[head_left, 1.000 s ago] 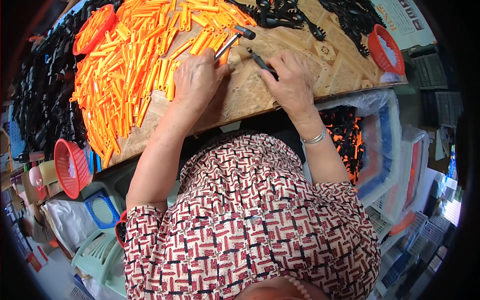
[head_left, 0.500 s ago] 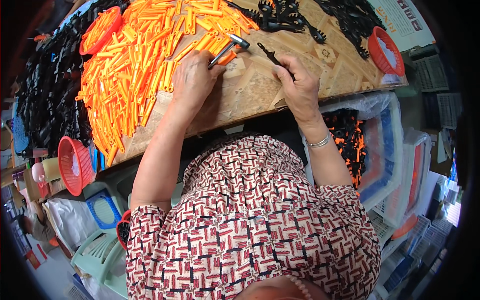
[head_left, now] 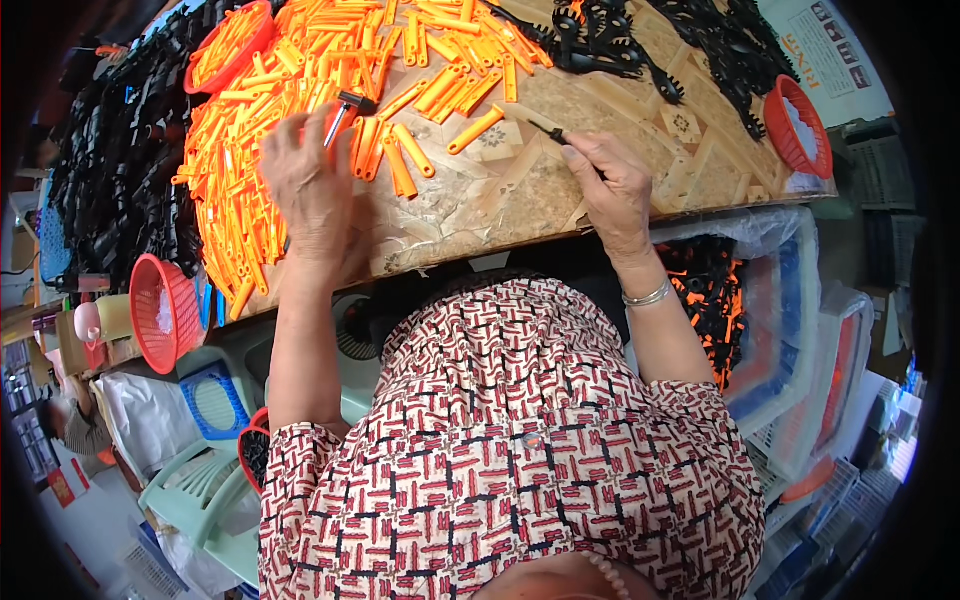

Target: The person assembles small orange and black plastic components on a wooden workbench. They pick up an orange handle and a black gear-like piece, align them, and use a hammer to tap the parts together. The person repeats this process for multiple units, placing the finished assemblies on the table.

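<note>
My left hand (head_left: 308,190) is over the near side of the heap of orange plastic handles (head_left: 235,170). A small hammer (head_left: 340,120) with a dark head and metal shaft is tucked in its fingers; the fingertips are partly smeared and cannot be told apart from the pieces beneath. In my right hand (head_left: 612,180) a slim black plastic piece (head_left: 545,129) is pinched between thumb and fingers, its tip pointing left above the table. One loose orange handle (head_left: 476,130) lies between the hands, beside several others at the heap's edge.
Black toothed plastic heads (head_left: 600,45) lie at the table's far side. Red baskets stand at the right (head_left: 798,125), near left (head_left: 165,313) and far left (head_left: 230,50). Black parts (head_left: 110,150) are piled at left. A plastic-lined crate (head_left: 770,320) holds black and orange pieces below right.
My left hand has moved left with the hammer, onto the orange heap. A loose orange handle now lies in view where that hand was. The right hand keeps the black piece, nearly in place.
</note>
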{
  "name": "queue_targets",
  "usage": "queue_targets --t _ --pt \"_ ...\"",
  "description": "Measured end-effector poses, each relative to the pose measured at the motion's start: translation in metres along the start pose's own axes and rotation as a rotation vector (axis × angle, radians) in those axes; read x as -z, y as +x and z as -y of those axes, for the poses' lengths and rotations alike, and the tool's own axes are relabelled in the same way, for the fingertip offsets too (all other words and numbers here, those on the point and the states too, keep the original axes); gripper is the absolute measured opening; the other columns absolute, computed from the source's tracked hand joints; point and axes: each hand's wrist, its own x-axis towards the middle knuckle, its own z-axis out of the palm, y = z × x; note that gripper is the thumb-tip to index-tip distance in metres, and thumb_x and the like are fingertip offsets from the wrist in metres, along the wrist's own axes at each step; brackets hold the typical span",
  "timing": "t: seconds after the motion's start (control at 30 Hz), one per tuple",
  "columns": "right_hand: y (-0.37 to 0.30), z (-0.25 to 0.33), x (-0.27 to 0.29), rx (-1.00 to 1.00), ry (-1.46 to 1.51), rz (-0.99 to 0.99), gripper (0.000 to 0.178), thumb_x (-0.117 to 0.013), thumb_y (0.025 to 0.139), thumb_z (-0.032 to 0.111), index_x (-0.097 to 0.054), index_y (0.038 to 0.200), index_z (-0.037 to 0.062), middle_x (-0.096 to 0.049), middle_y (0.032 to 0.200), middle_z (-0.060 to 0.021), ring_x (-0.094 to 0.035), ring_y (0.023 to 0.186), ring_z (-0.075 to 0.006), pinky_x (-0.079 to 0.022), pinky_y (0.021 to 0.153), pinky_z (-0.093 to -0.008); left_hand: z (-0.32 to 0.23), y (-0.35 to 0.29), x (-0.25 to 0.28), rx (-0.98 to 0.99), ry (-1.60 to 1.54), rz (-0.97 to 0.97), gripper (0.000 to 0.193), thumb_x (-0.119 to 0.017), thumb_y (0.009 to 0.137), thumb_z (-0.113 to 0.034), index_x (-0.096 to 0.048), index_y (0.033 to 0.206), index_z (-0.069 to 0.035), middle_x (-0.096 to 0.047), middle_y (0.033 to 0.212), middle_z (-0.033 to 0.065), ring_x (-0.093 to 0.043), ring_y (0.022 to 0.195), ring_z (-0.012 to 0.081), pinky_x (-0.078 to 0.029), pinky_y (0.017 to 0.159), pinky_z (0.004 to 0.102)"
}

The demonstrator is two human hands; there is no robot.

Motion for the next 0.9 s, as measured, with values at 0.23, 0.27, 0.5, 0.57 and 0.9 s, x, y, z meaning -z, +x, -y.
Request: queue_targets --t 0.23,0.27,0.5,0.57,0.9 --pt "0.001 0.006 0.000 0.018 -0.091 0.037 0.019 -0.078 0.085 0.011 -0.077 0.103 0.0053 -0.068 0.089 -0.0088 -0.062 0.084 -0.0280 -0.048 0.079 -0.0382 -0.087 0.001 -0.043 -0.069 -0.176 0.307 0.020 -0.078 0.086 -0.020 -0.073 0.098 -0.006 -0.066 0.092 0.0109 -0.063 0.091 0.0316 -0.050 0.082 0.0443" --pt "0.001 0.006 0.001 0.022 -0.086 0.040 0.019 -0.078 0.085 0.011 -0.077 0.102 0.0051 -0.068 0.090 -0.0089 -0.063 0.084 -0.0280 -0.048 0.079 -0.0384 -0.089 0.003 -0.048 -0.065 -0.123 0.314 0.020 -0.078 0.085 -0.021 -0.073 0.097 -0.006 -0.066 0.092 0.0113 -0.063 0.091 0.0325 -0.050 0.082 0.0450" --pt "0.003 0.004 -0.002 0.000 -0.059 0.071 0.017 -0.078 0.083 0.015 -0.076 0.097 0.0065 -0.069 0.088 -0.0064 -0.065 0.088 -0.0262 -0.046 0.080 -0.0381 -0.081 0.002 -0.048 -0.034 -0.309 0.385 0.017 -0.077 0.087 -0.015 -0.070 0.099 -0.004 -0.069 0.094 0.0135 -0.065 0.091 0.0329 -0.050 0.080 0.0429" --pt "0.006 0.004 -0.005 0.033 -0.089 0.112 0.017 -0.078 0.083 0.016 -0.076 0.097 0.0078 -0.070 0.087 -0.0053 -0.065 0.088 -0.0252 -0.045 0.081 -0.0377 -0.072 -0.003 -0.047 0.018 -0.455 0.313 0.018 -0.076 0.088 -0.012 -0.070 0.102 -0.003 -0.067 0.094 0.0126 -0.066 0.089 0.0302 -0.051 0.079 0.0392" --pt "0.010 0.003 -0.007 0.153 -0.149 0.147 0.016 -0.079 0.082 0.018 -0.076 0.095 0.0095 -0.072 0.087 -0.0033 -0.065 0.087 -0.0223 -0.042 0.082 -0.0365 -0.082 -0.004 -0.017 -0.106 -0.711 0.385 0.017 -0.072 0.091 -0.005 -0.069 0.108 -0.008 -0.063 0.094 0.0119 -0.068 0.083 0.0306 -0.053 0.069 0.0385"
